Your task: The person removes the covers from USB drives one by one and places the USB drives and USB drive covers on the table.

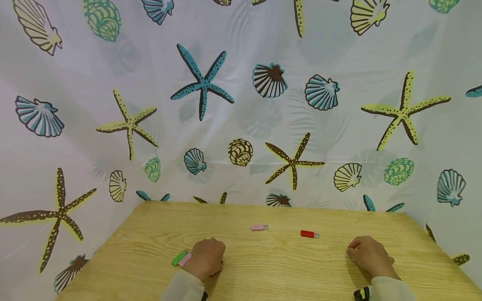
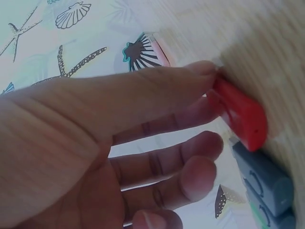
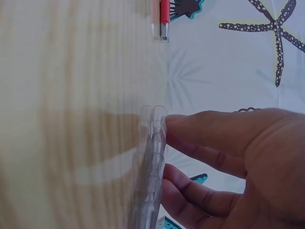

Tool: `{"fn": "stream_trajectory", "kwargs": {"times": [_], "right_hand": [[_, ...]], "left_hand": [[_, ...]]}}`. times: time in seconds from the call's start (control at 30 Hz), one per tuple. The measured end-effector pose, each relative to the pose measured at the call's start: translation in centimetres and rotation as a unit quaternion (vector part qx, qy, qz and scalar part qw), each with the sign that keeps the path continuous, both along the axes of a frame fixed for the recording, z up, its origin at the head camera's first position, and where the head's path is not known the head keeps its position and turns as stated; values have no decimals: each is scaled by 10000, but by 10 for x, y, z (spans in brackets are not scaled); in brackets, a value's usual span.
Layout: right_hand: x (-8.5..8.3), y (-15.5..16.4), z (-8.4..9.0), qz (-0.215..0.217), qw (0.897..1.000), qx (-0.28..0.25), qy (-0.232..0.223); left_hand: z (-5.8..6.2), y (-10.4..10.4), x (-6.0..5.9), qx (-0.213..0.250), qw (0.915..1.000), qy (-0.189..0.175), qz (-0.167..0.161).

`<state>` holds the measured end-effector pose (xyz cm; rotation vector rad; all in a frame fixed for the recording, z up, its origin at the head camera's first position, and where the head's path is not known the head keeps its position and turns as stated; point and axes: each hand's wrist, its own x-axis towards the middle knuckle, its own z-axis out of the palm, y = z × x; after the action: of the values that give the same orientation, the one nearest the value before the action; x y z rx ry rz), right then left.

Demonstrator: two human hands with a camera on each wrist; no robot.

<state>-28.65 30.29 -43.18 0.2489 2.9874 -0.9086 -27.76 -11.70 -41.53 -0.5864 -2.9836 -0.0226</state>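
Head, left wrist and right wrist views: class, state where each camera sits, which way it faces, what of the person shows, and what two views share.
Head: worn on the head, looking forward and down at the wooden table and shell-print curtain; both hands and sleeves show.
Left wrist: beside the left hand, facing along its fingers to a red piece.
Right wrist: beside the right hand, facing a clear piece.
Shared: the red USB stick, in head and right wrist.
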Motion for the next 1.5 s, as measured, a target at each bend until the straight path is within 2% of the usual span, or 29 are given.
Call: {"fn": "stream_trajectory", "kwargs": {"times": [0.27,0.57,0.8,1.1,1.2,1.37,1.5], "right_hand": [[1,1,-1,27,10000,-25,-45],[1,0,1,5,10000,-17,-51],[1,-1,4,64,9999,28,-103],[-5,-24,9,124,9991,227,323],[-11,-36,9,332,9983,329,359],[-28,-58,12,1045,9914,612,493],[-41,-71,11,1413,9877,496,444]], "left_hand": [[0,-2,-2,2,9994,-109,339],[0,-3,-3,-36,9985,-81,537],[2,-5,-3,96,9983,-236,531],[11,-4,0,65,9992,-151,359],[13,-4,0,79,9994,-144,304],[18,-6,1,97,9994,-205,271],[19,-6,2,152,9995,-207,178]]}}
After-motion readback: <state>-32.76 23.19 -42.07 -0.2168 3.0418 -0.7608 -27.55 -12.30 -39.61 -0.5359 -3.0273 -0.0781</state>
